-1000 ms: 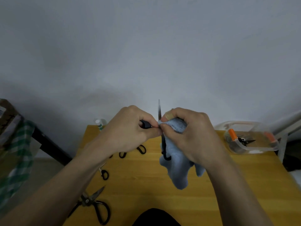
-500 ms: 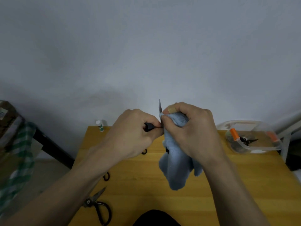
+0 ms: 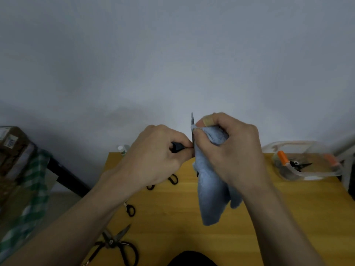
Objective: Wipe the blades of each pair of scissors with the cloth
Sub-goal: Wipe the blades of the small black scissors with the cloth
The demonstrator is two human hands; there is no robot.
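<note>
My left hand (image 3: 157,156) grips the black handle of a pair of scissors (image 3: 176,147) held above the table, its thin blade tip (image 3: 192,119) pointing up. My right hand (image 3: 228,148) pinches a light blue cloth (image 3: 211,191) around that blade just below the tip; the cloth hangs down over the table and hides the lower blade. Black-handled scissors (image 3: 115,244) lie open at the table's near left. Handles of other scissors (image 3: 172,179) and a small pair (image 3: 130,209) show from under my left forearm.
The yellow wooden table (image 3: 269,217) meets a grey wall. A clear plastic container (image 3: 307,164) at the far right holds orange-handled tools and small black snips. A small white bottle (image 3: 123,149) stands at the far left corner. Green checked cloth and boxes (image 3: 23,179) sit left of the table.
My right hand has slid the cloth up along the blade toward its tip, so less bare blade shows. Both hands have risen slightly with the scissors.
</note>
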